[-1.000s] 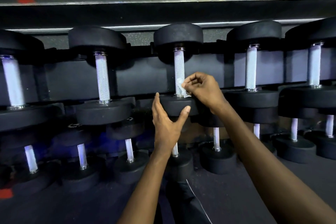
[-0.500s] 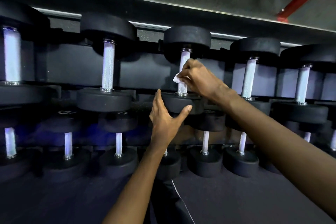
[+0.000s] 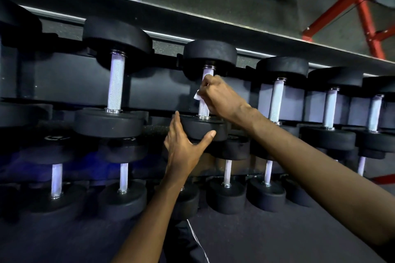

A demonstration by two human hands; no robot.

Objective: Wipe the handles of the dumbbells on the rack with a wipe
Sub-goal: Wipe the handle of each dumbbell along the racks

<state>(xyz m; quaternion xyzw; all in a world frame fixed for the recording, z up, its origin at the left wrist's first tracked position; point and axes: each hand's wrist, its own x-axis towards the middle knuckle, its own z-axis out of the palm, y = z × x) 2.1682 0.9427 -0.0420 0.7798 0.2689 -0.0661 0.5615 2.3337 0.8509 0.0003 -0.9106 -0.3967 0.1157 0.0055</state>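
Note:
A black dumbbell stands in the upper row of the rack (image 3: pixel 64 74), with a knurled silver handle (image 3: pixel 203 109) between its two round heads. My right hand (image 3: pixel 222 96) is curled round the upper half of that handle with a small white wipe (image 3: pixel 197 95) pinched against it; a corner of the wipe sticks out to the left. My left hand (image 3: pixel 186 145) cups the near head (image 3: pixel 203 127) of the same dumbbell from below, thumb along the right rim and fingers up the left side.
More black dumbbells with silver handles fill the upper row on both sides, one (image 3: pixel 115 83) to the left and one (image 3: pixel 277 100) to the right. A lower row of smaller dumbbells (image 3: pixel 226 173) sits beneath. A red metal frame (image 3: pixel 367 25) stands at the top right.
My right hand has slid with the wipe from the bottom of the handle up to its upper half. My left hand has stayed on the near head.

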